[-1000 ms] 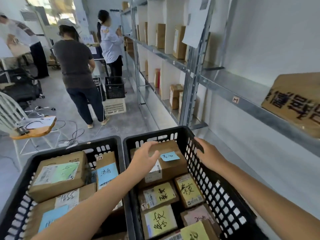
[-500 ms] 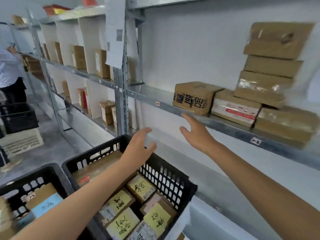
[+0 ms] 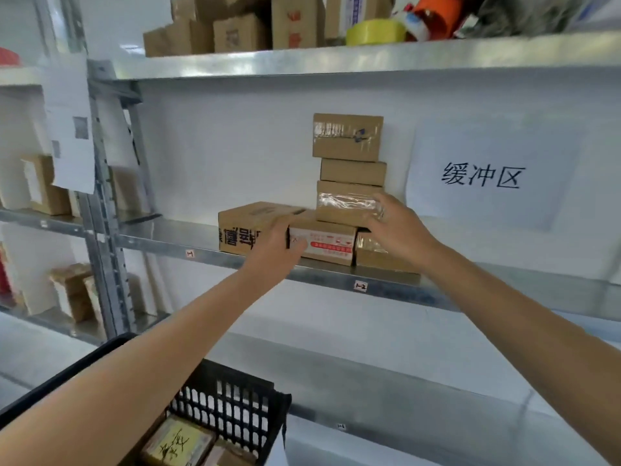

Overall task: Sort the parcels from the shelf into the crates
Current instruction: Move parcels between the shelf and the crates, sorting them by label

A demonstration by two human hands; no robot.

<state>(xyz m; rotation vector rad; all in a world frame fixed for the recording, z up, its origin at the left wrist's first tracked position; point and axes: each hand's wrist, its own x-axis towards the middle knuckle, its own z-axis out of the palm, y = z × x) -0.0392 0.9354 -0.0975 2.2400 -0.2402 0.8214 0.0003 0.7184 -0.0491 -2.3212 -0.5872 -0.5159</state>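
Observation:
Cardboard parcels stand on the middle metal shelf (image 3: 336, 274). A parcel with black characters (image 3: 242, 227) is on the left, a red-label parcel (image 3: 327, 245) beside it, and a plain parcel (image 3: 379, 258) on the right. A taped parcel (image 3: 346, 201) and two more parcels (image 3: 347, 137) are stacked on top. My left hand (image 3: 277, 248) grips the left end of the red-label parcel, thumb on its front. My right hand (image 3: 396, 227) rests on the taped parcel's right end, fingers spread. A black crate (image 3: 232, 408) below holds parcels with yellow notes (image 3: 174, 442).
The upper shelf (image 3: 336, 62) carries more boxes and a yellow tape roll (image 3: 376, 33). A paper sign with characters (image 3: 480, 176) hangs on the wall to the right. A metal upright (image 3: 100, 203) with papers divides off the left bay, which holds more parcels.
My view swung up from the crates to the shelf. Both hands left the crate, rose and reached the stacked parcels; the left now grips the red-label parcel.

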